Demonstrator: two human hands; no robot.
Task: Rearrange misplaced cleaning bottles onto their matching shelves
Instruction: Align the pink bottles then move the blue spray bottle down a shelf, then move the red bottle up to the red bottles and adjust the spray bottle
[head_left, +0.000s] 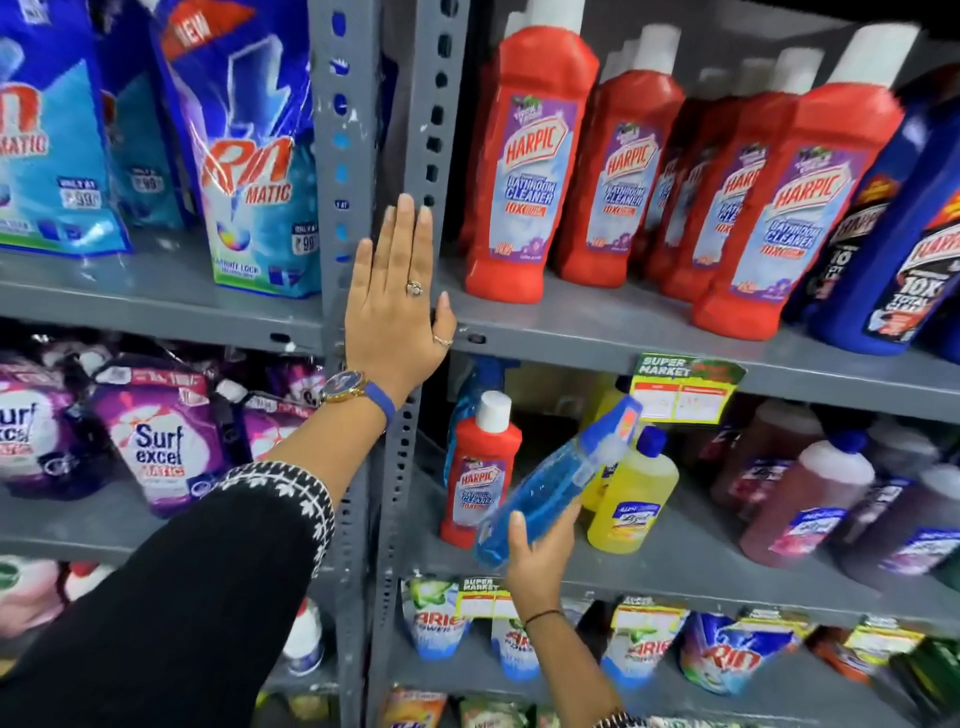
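Note:
My right hand (537, 551) grips the base of a blue spray bottle (550, 488), tilted with its nozzle up and to the right, in front of the middle shelf (701, 566). Just left of it a lone red Harpic bottle (480, 467) stands upright on that shelf, with a yellow bottle (631, 499) to the right. My left hand (397, 301) lies flat with fingers extended against the grey upright post (395, 467) at the upper shelf's edge. Several red Harpic bottles (524, 171) line the upper shelf (623, 332).
Blue Harpic bottles (898, 234) stand at the upper right. Dark red bottles (800, 493) fill the middle shelf's right side. Detergent pouches, Rin (249, 156) and Surf Excel (156, 441), fill the left bay; Ariel pouches (436, 618) sit below. A price tag (680, 389) hangs from the upper shelf.

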